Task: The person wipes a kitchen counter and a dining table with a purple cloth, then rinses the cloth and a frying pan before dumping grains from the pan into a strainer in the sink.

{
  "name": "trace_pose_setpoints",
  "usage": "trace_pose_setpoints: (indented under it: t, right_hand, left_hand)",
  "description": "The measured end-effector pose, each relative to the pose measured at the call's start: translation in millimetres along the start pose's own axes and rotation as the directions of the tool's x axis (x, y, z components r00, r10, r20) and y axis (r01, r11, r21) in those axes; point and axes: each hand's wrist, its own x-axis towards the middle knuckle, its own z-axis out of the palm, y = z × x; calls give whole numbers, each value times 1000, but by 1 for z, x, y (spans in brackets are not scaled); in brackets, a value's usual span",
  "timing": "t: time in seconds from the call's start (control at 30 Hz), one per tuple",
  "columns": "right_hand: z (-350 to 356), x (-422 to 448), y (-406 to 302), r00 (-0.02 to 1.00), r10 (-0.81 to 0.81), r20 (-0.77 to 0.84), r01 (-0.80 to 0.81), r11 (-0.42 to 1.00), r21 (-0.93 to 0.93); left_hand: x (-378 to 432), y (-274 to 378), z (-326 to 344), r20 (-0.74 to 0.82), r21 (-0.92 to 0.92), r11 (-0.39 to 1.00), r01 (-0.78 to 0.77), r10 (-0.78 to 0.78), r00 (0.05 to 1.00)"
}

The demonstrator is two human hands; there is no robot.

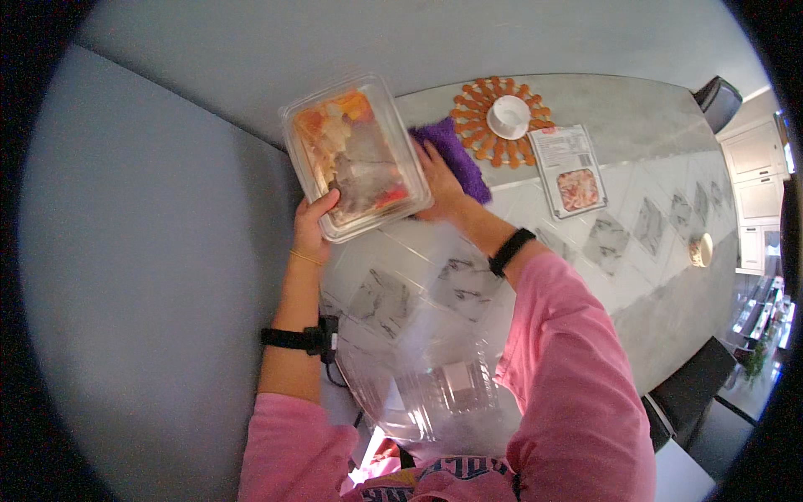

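My left hand [315,219] grips the lower left corner of a clear plastic food container [357,157], thumb over its front face. Orange, red and pale contents show through the plastic, and the container is held up above the tabletop. Beside its right edge is my right hand [439,185], partly hidden behind it; whether it holds the container cannot be made out. A fuzzy purple cloth [455,157] lies at the fingers of that hand. Closer to my body, an empty clear plastic container [433,395] rests on the table.
On the marble-patterned table [665,314] are a white cup [509,117] on an orange and white round placemat [470,128], a flat package [568,157] bearing writing, and a small patterned bowl [701,250]. A grey wall [157,219] borders the left; dark chairs [690,383] stand right.
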Motion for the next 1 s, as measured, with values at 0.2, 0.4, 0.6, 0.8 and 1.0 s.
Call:
trace_pose_setpoints:
  t: [0.2,0.4,0.6,0.8,1.0]
  right_hand:
    - [-64,-149,-7,977,-160,138,108,941,321]
    - [-96,-268,26,917,0,398,-112,959,259]
    - [-103,-321,71,905,304,299,-357,924,140]
    - [-75,-338,115,773,629,90,-633,773,38]
    - [-103,-325,87,882,365,296,-415,901,128]
  left_hand:
    - [-10,-15,11,-31,265,964,-1,10,999]
    - [-3,-15,-1,-192,484,823,297,-231,954]
    - [10,-17,-25,-116,953,-183,243,521,845]
    - [24,-27,157,29,817,573,-68,78,997]
    - [101,-96,218,-218,966,196,167,281,935]
